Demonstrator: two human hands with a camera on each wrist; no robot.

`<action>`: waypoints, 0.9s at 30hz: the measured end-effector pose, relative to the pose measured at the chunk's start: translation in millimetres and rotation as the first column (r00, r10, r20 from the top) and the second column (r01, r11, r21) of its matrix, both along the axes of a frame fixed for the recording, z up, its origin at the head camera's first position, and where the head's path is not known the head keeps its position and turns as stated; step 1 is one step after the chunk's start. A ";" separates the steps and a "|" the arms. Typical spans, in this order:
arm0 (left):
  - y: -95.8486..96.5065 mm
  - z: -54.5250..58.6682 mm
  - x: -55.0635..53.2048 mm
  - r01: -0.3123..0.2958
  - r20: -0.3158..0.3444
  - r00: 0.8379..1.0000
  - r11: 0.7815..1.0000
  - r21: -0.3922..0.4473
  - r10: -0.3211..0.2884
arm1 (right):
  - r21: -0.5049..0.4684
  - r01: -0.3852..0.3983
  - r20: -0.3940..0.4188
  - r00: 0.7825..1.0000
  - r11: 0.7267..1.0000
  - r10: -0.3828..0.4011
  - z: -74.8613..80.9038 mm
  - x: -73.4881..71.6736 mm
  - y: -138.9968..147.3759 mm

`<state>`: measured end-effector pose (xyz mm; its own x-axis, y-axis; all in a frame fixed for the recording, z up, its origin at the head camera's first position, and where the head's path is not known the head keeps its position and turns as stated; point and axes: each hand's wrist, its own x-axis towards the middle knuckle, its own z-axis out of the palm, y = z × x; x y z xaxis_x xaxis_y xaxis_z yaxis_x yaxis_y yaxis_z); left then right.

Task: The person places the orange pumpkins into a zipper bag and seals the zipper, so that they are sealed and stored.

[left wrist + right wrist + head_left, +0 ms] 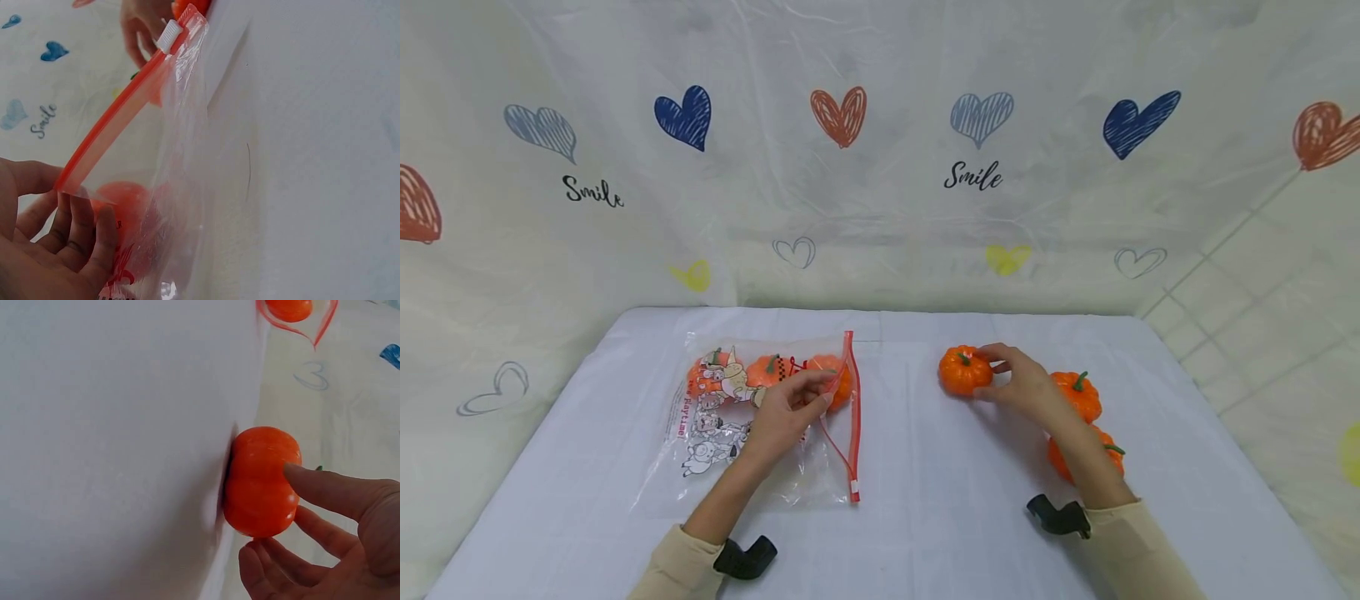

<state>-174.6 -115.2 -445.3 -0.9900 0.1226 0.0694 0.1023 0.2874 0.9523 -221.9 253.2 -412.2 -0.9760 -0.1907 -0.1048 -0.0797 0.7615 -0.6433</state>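
A clear zip bag with cartoon print and a red zip edge lies on the left of the table. Three orange toy pumpkins show through its plastic in a row. My left hand pinches the red edge near its far end, lifting one side so the mouth gapes. The white slider sits at the edge's other end in the left wrist view. Right of the bag, another toy pumpkin with a green stem stands on the table. My right hand holds it from its right side, thumb against its surface.
Two more toy pumpkins stand on the right, partly hidden behind my right forearm. A white cloth covers the table. Behind it hangs a pale curtain printed with hearts. Black curved pieces are worn at both wrists.
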 end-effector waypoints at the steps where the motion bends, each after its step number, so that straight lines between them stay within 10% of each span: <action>1: 0.1 0.1 -0.1 0.000 0.000 1.000 1.000 0.000 0.000 | 0.001 -0.006 0.001 1.000 1.000 0.006 0.1 0.1 -1.1; 27: 1.0 2.6 0.1 -0.006 0.035 0.999 1.000 0.016 0.006 | -0.053 -0.088 -0.014 0.996 0.995 0.088 -13.7 -0.7 -16.7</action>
